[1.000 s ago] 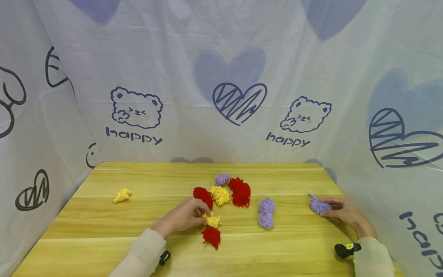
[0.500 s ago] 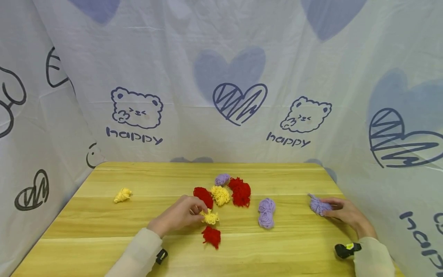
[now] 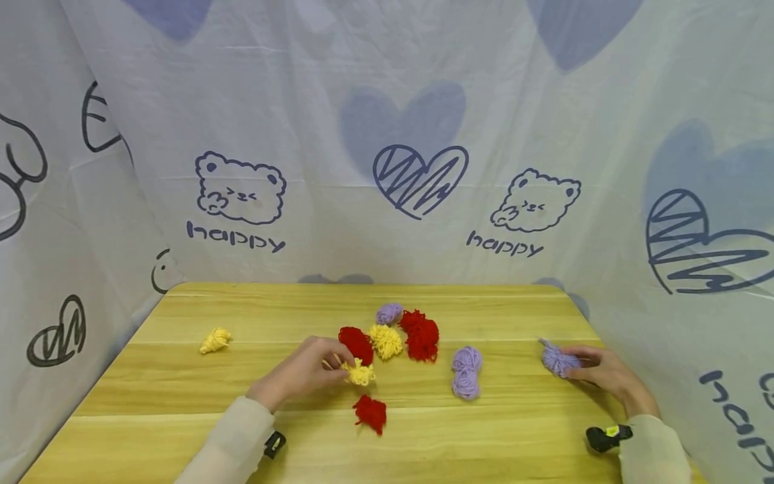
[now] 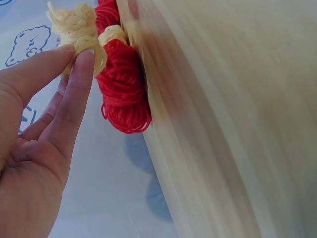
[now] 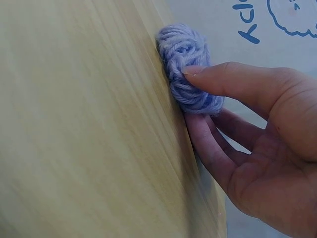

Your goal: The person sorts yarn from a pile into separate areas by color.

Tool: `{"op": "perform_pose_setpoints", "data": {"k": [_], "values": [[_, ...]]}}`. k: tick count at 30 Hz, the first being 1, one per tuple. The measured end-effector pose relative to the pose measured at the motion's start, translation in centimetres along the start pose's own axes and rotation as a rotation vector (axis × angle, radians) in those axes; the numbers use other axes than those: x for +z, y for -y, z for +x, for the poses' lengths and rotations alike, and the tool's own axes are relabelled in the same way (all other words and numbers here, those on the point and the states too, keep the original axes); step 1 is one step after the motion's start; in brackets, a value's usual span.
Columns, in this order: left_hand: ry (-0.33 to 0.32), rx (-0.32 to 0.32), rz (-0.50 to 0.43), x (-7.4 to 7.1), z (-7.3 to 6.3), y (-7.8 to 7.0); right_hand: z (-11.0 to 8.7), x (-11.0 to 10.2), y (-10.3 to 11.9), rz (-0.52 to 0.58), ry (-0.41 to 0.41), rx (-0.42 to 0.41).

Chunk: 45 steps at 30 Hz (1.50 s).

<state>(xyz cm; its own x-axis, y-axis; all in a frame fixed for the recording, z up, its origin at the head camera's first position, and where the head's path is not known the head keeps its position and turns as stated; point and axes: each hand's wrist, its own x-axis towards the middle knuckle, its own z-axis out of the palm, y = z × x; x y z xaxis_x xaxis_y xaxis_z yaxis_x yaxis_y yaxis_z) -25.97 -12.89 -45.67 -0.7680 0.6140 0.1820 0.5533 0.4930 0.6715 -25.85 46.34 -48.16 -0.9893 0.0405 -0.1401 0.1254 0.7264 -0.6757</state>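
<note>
My left hand [image 3: 305, 371] pinches a small yellow yarn bundle [image 3: 361, 372] between thumb and fingers, left of the table's middle. The left wrist view shows that yellow bundle [image 4: 79, 37] at the fingertips, with a red yarn bundle [image 4: 124, 84] behind it. Over on the right, my right hand [image 3: 607, 376] grips a purple yarn ball [image 3: 560, 359] at the table surface. In the right wrist view the thumb lies across the purple ball [image 5: 181, 54] and the other fingers are beneath it. A red yarn bundle [image 3: 370, 413] lies just in front of the yellow one.
Red yarn [image 3: 355, 345], yellow yarn [image 3: 385, 341], a purple bundle [image 3: 389, 312] and more red yarn [image 3: 420, 336] cluster at the middle. A purple skein [image 3: 466, 373] lies right of them, a yellow bundle [image 3: 214, 341] far left. A printed curtain [image 3: 332, 222] hangs behind the wooden table [image 3: 459, 450].
My left hand has drawn the yellow bundle a little left and away from the near red one. The right hand stays in place with the purple ball.
</note>
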Motion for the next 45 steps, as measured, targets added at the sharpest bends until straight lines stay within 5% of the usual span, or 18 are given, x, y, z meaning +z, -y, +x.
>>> {"op": "perform_pose_setpoints", "data": {"k": [45], "values": [[-0.136, -0.064, 0.019, -2.6, -2.5, 2.0, -0.1, -0.2, 0.2, 0.004, 0.013, -0.01]]}}
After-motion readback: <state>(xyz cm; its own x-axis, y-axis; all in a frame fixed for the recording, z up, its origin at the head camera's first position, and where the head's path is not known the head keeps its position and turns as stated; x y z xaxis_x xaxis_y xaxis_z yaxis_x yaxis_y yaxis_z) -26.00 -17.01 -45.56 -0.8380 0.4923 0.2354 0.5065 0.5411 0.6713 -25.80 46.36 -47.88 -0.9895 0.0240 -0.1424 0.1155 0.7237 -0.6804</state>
